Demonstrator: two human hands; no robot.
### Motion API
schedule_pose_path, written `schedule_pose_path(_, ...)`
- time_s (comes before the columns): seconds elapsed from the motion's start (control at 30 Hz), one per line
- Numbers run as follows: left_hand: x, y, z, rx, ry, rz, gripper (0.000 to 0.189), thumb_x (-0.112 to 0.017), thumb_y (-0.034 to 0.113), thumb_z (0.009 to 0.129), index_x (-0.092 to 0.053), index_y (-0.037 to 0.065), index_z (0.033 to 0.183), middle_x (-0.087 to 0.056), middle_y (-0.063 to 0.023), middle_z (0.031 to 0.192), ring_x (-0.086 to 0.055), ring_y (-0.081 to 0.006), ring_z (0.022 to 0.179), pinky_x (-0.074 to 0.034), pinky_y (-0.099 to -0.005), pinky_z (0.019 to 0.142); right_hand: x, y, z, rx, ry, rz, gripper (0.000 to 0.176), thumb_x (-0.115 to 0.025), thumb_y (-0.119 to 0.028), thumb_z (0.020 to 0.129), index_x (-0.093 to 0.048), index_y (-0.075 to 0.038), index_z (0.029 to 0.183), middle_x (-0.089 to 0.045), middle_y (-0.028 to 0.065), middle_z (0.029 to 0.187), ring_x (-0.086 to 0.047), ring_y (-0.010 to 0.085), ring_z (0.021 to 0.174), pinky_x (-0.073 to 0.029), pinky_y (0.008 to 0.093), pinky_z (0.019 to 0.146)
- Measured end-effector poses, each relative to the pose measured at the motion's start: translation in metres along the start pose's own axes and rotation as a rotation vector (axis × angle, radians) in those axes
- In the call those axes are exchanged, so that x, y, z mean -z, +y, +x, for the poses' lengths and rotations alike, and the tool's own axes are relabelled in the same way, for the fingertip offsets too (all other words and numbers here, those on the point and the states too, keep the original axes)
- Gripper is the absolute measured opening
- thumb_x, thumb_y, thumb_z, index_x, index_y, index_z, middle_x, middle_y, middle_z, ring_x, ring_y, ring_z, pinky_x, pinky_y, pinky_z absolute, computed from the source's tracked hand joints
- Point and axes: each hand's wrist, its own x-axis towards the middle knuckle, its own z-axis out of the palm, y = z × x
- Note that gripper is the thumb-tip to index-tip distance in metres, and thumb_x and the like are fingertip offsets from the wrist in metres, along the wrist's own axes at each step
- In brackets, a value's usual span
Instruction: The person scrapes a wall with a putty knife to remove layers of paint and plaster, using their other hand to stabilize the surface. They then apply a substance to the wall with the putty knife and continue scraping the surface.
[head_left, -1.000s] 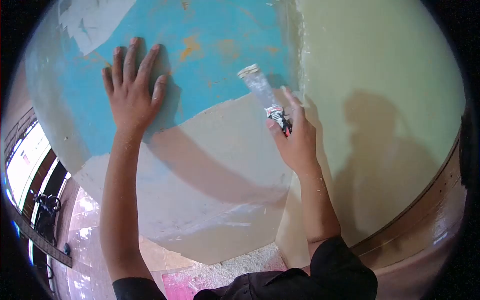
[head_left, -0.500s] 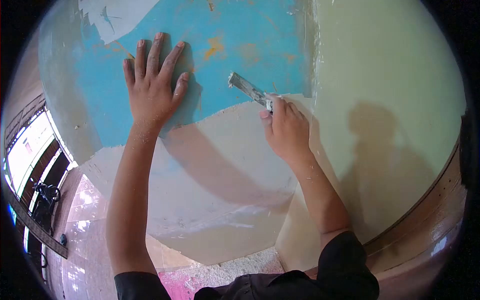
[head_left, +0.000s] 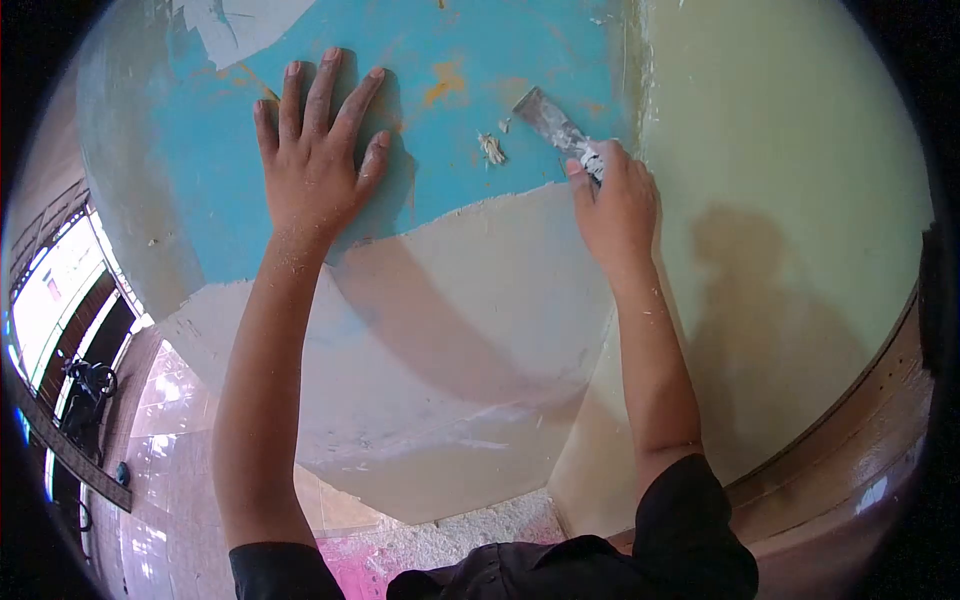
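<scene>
My left hand lies flat on the blue painted part of the wall, fingers spread and dusty, holding nothing. In my right hand is a scraper, its blade tilted up to the left over the blue paint near the wall's corner. White residue covers the blade and the part beside my fingers. Small pale scrapings show just left of the blade. Below the blue area, a ragged edge borders a pale grey surface.
A green wall on the right carries a shadow. White debris lies on a pink sheet at the bottom. At the far left are a tiled floor, a bright opening and a parked motorcycle.
My right hand and the scraper have moved right and upward. Scrapings now show on the blue surface beside the blade. My left hand stays spread on the wall, slightly shifted in view.
</scene>
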Motion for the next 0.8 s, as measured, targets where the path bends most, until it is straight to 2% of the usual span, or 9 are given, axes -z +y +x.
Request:
schedule_pose_path(0.1,0.0,0.0,0.0,0.004,0.001,-0.002,0.055,-0.048,0.049,0.099,-0.041,0.039,0.152,-0.026,0.0003,0.166,-0.018,-0.0307,0.155,-0.009,-0.0596,0.124,0.005,0.003,0.006,-0.12,-0.015,0.158,0.035,-0.066,-0.032,0.095,-0.055,-0.006,0.116,-0.068,0.0185,0.103,-0.063,0.0416,0.096,-0.047,0.0517,0.082)
schedule_pose_path(0.33,0.003,0.003,0.003,0.008,0.001,-0.016,0.056,-0.052,0.046,0.097,-0.041,0.039,0.152,-0.027,-0.0005,0.166,-0.019,-0.0315,0.154,-0.011,-0.0604,0.123,0.023,-0.014,0.0,-0.199,-0.172,0.224,0.038,-0.066,-0.034,0.096,-0.053,-0.007,0.12,-0.069,0.0191,0.1,-0.066,0.0419,0.091,-0.05,0.0519,0.075)
schedule_pose_path(0.43,0.003,0.002,0.002,0.003,0.004,-0.031,0.058,-0.054,0.044,0.096,-0.041,0.038,0.152,-0.028,-0.0013,0.165,-0.019,-0.0323,0.154,-0.011,-0.0611,0.123,0.044,-0.031,-0.008,-0.065,-0.491,0.259,0.039,-0.068,-0.035,0.095,-0.053,-0.008,0.118,-0.07,0.0192,0.096,-0.067,0.0416,0.087,-0.051,0.0508,0.074)
schedule_pose_path(0.57,0.002,0.001,0.0,0.0,0.005,-0.042,0.059,-0.054,0.043,0.096,-0.041,0.038,0.153,-0.028,-0.0015,0.165,-0.02,-0.0327,0.154,-0.011,-0.0613,0.123,0.056,-0.032,-0.016,-0.13,-0.44,0.417,0.037,-0.069,-0.032,0.094,-0.054,-0.007,0.116,-0.069,0.0202,0.096,-0.066,0.0422,0.088,-0.05,0.0508,0.073)
schedule_pose_path(0.63,0.003,0.0,0.0,-0.002,0.006,-0.047,0.059,-0.054,0.043,0.096,-0.041,0.038,0.153,-0.027,-0.0014,0.166,-0.019,-0.0326,0.154,-0.011,-0.0613,0.123,0.043,-0.024,-0.011,-0.202,-0.15,0.234,0.035,-0.07,-0.03,0.093,-0.055,-0.008,0.115,-0.07,0.0191,0.097,-0.067,0.0414,0.09,-0.05,0.0506,0.075)
schedule_pose_path(0.67,0.002,0.0,0.0,-0.003,0.012,-0.054,0.059,-0.054,0.044,0.096,-0.04,0.038,0.153,-0.027,-0.0013,0.166,-0.019,-0.0324,0.154,-0.011,-0.0614,0.123,0.039,-0.023,-0.01,-0.204,-0.15,0.232,0.035,-0.07,-0.03,0.093,-0.055,-0.008,0.115,-0.07,0.0191,0.097,-0.067,0.0414,0.09,-0.05,0.0506,0.075)
schedule_pose_path(0.73,0.002,0.001,0.0,-0.001,0.002,-0.046,0.059,-0.054,0.044,0.096,-0.04,0.038,0.153,-0.027,-0.0012,0.166,-0.019,-0.0324,0.154,-0.011,-0.0614,0.123,0.035,-0.025,-0.008,-0.148,-0.317,0.152,0.034,-0.071,-0.029,0.092,-0.056,-0.009,0.114,-0.07,0.0178,0.096,-0.067,0.0405,0.09,-0.05,0.0512,0.075)
schedule_pose_path(0.77,0.002,0.001,0.001,0.002,-0.005,-0.033,0.059,-0.054,0.044,0.096,-0.04,0.038,0.153,-0.027,-0.0011,0.166,-0.018,-0.0323,0.154,-0.011,-0.0614,0.123,0.035,-0.024,-0.014,-0.033,-0.373,0.177,0.034,-0.071,-0.032,0.092,-0.057,-0.01,0.115,-0.069,0.0173,0.098,-0.065,0.0398,0.093,-0.049,0.0496,0.075)
schedule_pose_path(0.8,0.003,0.001,0.002,0.0,0.0,-0.033,0.059,-0.054,0.044,0.096,-0.04,0.038,0.153,-0.027,-0.0011,0.166,-0.018,-0.0323,0.154,-0.011,-0.0614,0.123,0.035,-0.024,-0.017,-0.033,-0.368,0.176,0.034,-0.071,-0.032,0.092,-0.057,-0.01,0.115,-0.069,0.0173,0.098,-0.065,0.0398,0.093,-0.049,0.0496,0.075)
